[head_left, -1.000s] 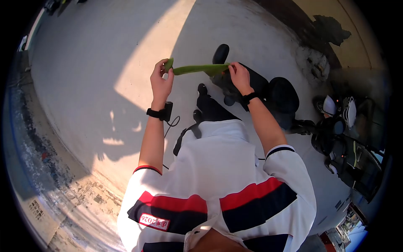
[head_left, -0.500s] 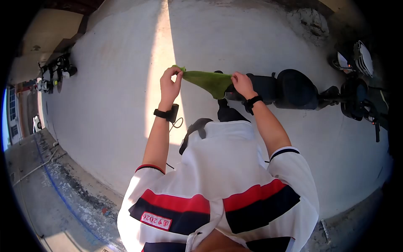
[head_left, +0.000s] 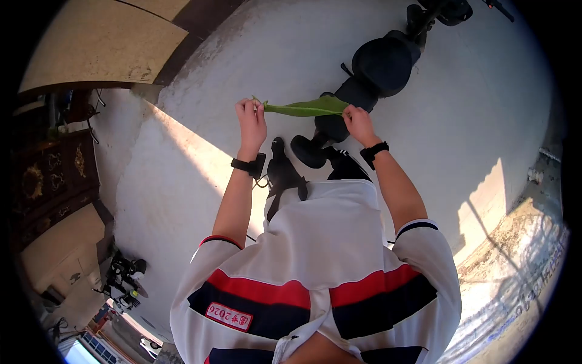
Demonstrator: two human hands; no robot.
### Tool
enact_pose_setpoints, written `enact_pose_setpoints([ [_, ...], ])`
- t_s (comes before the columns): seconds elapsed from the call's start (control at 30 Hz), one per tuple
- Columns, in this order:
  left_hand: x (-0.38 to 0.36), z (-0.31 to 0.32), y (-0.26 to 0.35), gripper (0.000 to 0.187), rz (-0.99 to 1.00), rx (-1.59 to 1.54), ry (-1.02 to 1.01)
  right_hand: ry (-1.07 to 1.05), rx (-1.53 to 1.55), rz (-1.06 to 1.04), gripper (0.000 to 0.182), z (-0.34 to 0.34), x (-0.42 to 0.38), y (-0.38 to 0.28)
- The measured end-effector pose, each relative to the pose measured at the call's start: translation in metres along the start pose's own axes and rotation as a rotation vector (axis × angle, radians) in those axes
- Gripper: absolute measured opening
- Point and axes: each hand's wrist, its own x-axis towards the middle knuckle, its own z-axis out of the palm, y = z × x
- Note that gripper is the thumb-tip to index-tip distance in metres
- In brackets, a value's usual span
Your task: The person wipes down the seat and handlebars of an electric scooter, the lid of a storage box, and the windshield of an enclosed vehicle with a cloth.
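A green cloth [head_left: 306,108] is stretched sideways in front of my body, long and narrow, with a crease along it. My left hand [head_left: 251,124] pinches its left end, where a small tip sticks up above the fingers. At the other end, my right hand [head_left: 362,125] grips the corner between thumb and fingers. Each wrist wears a black strap; the left one carries a dark box [head_left: 258,164] with a cable. Beyond and below the cloth stands a black electric scooter [head_left: 381,68], its rear close to my feet.
Pale concrete floor [head_left: 200,91] surrounds me, crossed by a sunlit strip. A dark carved door [head_left: 51,176] with gold ornaments is at the left. More parked two-wheelers [head_left: 124,279] stand at lower left. A rough, sunlit strip of ground [head_left: 515,273] lies at right.
My body has turned, so the scooter now runs diagonally to the upper right and the carved door has come into view. The cloth, hanging in a triangle before, is now pulled narrower and flatter.
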Motion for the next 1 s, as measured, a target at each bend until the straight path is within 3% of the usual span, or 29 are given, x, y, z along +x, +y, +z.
enact_pose_setpoints([
  [0.03,0.018,0.005,-0.004,0.007,0.225,0.048,0.046,0.050,-0.036,0.066,0.010,-0.001,-0.007,-0.002],
  [0.13,0.051,0.005,0.003,0.008,0.052,-0.381,-0.184,0.181,-0.104,0.241,0.009,-0.001,-0.039,-0.027],
  [0.23,0.069,-0.003,0.007,0.008,0.078,-0.243,-0.363,0.335,-0.127,0.346,0.008,-0.002,-0.062,-0.052],
  [0.33,0.072,-0.006,0.021,0.009,0.069,-0.330,-0.540,0.470,-0.050,0.499,0.011,0.003,-0.088,-0.077],
  [0.43,0.071,0.009,0.018,0.009,0.132,-0.336,-0.632,0.528,0.000,0.658,0.013,0.012,-0.120,-0.088],
  [0.63,0.058,0.053,0.012,0.009,0.205,-0.167,-1.048,0.560,0.072,0.765,0.018,0.037,-0.191,-0.076],
  [0.93,0.052,0.077,0.038,0.020,0.300,0.028,-1.349,0.587,0.162,1.055,0.019,0.076,-0.228,-0.091],
  [1.0,0.052,0.087,0.031,0.020,0.399,-0.005,-1.390,0.692,0.203,1.048,0.017,0.089,-0.231,-0.094],
])
